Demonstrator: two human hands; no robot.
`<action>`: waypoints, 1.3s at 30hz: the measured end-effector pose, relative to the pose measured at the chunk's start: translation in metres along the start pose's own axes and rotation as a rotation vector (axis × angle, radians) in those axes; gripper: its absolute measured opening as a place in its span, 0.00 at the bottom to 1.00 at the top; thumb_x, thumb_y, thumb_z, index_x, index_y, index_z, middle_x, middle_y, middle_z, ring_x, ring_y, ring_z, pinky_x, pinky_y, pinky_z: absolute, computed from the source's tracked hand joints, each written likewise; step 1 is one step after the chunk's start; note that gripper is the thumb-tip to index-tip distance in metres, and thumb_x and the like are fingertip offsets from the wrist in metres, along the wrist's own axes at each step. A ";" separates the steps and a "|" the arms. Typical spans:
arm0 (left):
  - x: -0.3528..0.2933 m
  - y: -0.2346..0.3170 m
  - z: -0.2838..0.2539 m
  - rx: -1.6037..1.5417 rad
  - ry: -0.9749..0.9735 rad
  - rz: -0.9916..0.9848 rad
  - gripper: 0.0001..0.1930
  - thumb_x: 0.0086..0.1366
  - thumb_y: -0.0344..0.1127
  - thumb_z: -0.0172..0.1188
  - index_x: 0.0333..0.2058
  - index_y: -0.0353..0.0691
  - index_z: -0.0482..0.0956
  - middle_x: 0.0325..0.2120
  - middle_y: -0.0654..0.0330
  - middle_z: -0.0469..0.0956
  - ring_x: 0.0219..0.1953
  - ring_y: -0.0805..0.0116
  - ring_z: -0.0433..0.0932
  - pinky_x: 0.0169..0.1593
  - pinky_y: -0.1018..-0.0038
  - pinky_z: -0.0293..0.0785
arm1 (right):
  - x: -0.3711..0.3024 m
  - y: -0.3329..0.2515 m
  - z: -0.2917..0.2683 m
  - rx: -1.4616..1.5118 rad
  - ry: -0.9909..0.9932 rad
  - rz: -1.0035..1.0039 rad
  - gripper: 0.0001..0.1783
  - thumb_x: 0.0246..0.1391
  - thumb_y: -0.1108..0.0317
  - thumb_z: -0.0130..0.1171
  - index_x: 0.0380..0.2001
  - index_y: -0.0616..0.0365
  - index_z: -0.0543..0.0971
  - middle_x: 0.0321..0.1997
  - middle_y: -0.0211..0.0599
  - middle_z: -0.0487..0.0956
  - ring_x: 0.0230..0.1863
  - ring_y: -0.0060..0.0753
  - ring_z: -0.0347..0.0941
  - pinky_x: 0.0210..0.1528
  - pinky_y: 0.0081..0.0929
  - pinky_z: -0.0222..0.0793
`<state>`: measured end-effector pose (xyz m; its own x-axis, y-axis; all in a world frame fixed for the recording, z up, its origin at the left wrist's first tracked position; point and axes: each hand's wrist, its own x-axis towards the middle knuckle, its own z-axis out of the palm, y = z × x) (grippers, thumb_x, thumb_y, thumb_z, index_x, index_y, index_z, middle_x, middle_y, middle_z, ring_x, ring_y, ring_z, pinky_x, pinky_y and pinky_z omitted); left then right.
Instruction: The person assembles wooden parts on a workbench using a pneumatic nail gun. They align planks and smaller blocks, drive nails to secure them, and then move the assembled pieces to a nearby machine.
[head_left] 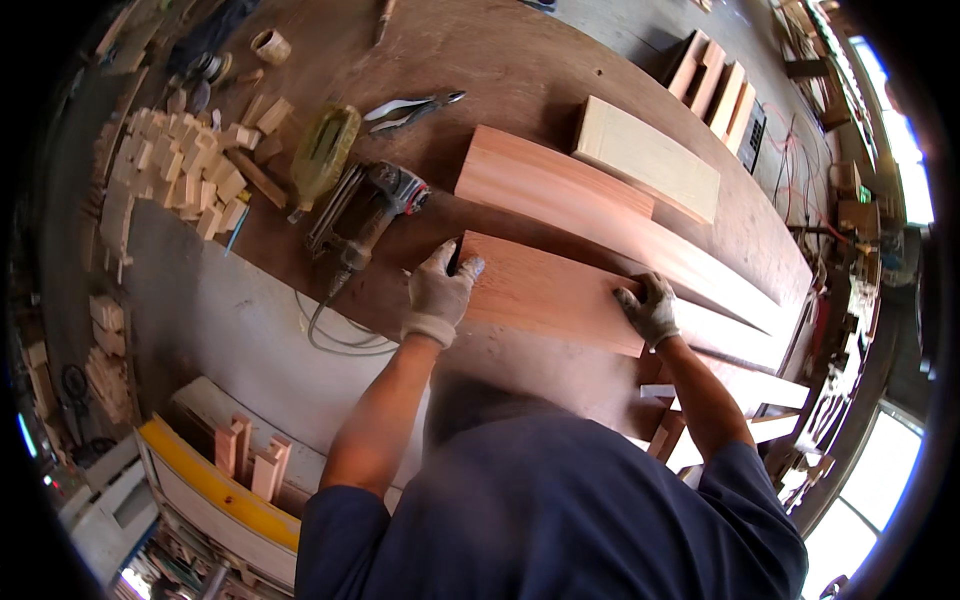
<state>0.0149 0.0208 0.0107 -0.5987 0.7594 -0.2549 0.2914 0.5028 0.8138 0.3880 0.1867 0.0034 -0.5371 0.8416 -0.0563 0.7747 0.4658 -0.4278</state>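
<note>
A short reddish wooden board (550,292) lies in front of me on the brown worktable. My left hand (441,290), in a whitish work glove, is closed on its left end, thumb on the near side of the corner. At the other end, my gloved right hand (652,310) grips the board's right edge, with the thumb on its top face. Just beyond lies a longer reddish board (560,190), slanting down to the right. A paler board (650,158) rests behind that one. Left of my left hand is a nail gun (372,215) with its hose.
A yellowish bottle (325,150) and pliers (415,110) lie beyond the nail gun. Many small wood blocks (185,165) are heaped at the left. More boards (750,385) stack near my right forearm. A yellow-edged machine (215,480) stands at the lower left.
</note>
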 end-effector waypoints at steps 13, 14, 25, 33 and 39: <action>0.000 -0.004 0.005 -0.294 0.026 -0.111 0.26 0.65 0.35 0.73 0.60 0.32 0.80 0.51 0.49 0.86 0.51 0.62 0.85 0.59 0.67 0.79 | 0.005 -0.011 -0.003 -0.010 -0.012 -0.025 0.18 0.56 0.57 0.71 0.42 0.59 0.83 0.38 0.50 0.83 0.40 0.58 0.81 0.45 0.46 0.77; 0.000 -0.006 0.006 -0.304 0.026 -0.108 0.27 0.65 0.36 0.73 0.60 0.31 0.80 0.52 0.47 0.86 0.52 0.60 0.85 0.59 0.66 0.79 | 0.005 -0.011 -0.004 -0.016 -0.030 -0.021 0.18 0.56 0.57 0.72 0.42 0.59 0.83 0.39 0.50 0.83 0.41 0.58 0.81 0.46 0.46 0.77; 0.058 0.003 -0.011 0.195 -0.121 0.488 0.37 0.61 0.46 0.75 0.65 0.32 0.74 0.59 0.41 0.79 0.66 0.46 0.74 0.70 0.55 0.68 | 0.072 -0.138 0.000 -0.010 -0.182 -0.329 0.24 0.61 0.54 0.70 0.51 0.62 0.83 0.51 0.54 0.85 0.55 0.54 0.81 0.58 0.46 0.77; 0.075 0.039 -0.020 0.504 -0.560 0.420 0.26 0.66 0.62 0.64 0.39 0.41 0.84 0.38 0.46 0.87 0.45 0.46 0.87 0.51 0.54 0.81 | 0.167 -0.272 0.036 0.552 -0.092 -0.116 0.19 0.65 0.61 0.64 0.52 0.63 0.84 0.47 0.50 0.88 0.47 0.41 0.88 0.50 0.34 0.81; 0.053 -0.012 -0.047 0.540 0.231 0.385 0.19 0.66 0.50 0.65 0.48 0.46 0.78 0.43 0.50 0.82 0.47 0.51 0.82 0.55 0.55 0.77 | 0.174 -0.310 0.049 0.788 -0.247 0.080 0.19 0.69 0.58 0.62 0.50 0.64 0.85 0.39 0.37 0.87 0.36 0.26 0.82 0.40 0.27 0.78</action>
<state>-0.0554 0.0361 0.0119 -0.5047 0.8473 0.1654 0.8082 0.3963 0.4357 0.0379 0.1753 0.0818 -0.6188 0.7374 -0.2707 0.4025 0.0018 -0.9154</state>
